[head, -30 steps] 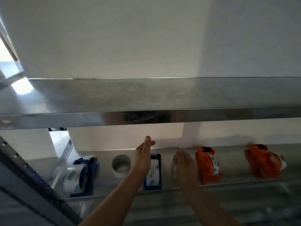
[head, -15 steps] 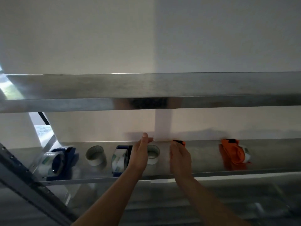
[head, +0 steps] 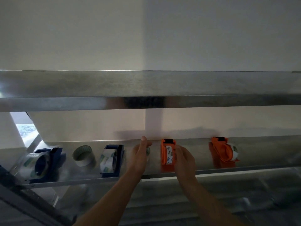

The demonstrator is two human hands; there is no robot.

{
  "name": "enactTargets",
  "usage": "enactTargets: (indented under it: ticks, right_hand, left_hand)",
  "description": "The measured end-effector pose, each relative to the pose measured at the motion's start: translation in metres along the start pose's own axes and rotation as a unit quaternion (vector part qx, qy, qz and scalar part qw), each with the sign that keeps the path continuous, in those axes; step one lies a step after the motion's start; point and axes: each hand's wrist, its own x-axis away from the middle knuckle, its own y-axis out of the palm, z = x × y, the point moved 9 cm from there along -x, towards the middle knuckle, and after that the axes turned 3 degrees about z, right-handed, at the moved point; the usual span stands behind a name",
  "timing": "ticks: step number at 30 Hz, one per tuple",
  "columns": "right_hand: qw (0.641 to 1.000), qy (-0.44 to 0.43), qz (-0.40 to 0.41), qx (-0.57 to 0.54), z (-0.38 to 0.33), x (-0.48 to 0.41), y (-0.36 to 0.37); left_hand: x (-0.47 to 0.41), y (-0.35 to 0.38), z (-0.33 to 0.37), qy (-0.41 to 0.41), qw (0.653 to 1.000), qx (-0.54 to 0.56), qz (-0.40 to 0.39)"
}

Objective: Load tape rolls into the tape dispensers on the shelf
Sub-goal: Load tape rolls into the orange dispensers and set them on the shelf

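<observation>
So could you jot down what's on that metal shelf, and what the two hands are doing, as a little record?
Place: metal shelf, under another shelf
Row, left to right: blue dispenser with a roll; loose roll; second blue dispenser with a roll; half-hidden roll; orange dispenser with a roll; far orange dispenser with a roll
Hands: left hand thumb up, in front of the half-hidden roll, grip unclear; right hand with fingers curled on the orange dispenser's right side
Loaded dispensers: four
Rolls outside dispensers: two
</observation>
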Motion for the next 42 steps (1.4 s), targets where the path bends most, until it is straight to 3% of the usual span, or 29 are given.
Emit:
enactTargets:
  ticks: [15,28,37,42]
  right_hand:
    - [0.999,0.013,0.041,0.003,0.015,-0.021,-0.026]
    - [0.984,0.058,-0.131,0.105,0.06,-0.085,-0.012]
    - [0.945,0.112,-0.268,0.148,0.114,-0.101,0.004]
    - [0.937,0.091,-0.29,0.173,0.121,-0.1,0.008]
  left_hand:
    - [-0.028,0.041,-0.028,-0.039,0.996,-0.015,-0.08]
    - [-0.039,0.089,-0.045,-0.081,0.996,-0.015,-0.021]
    - [-0.029,0.098,-0.046,-0.098,0.993,-0.041,0.048]
    - [-0.027,0.098,-0.05,-0.125,0.991,-0.017,0.052]
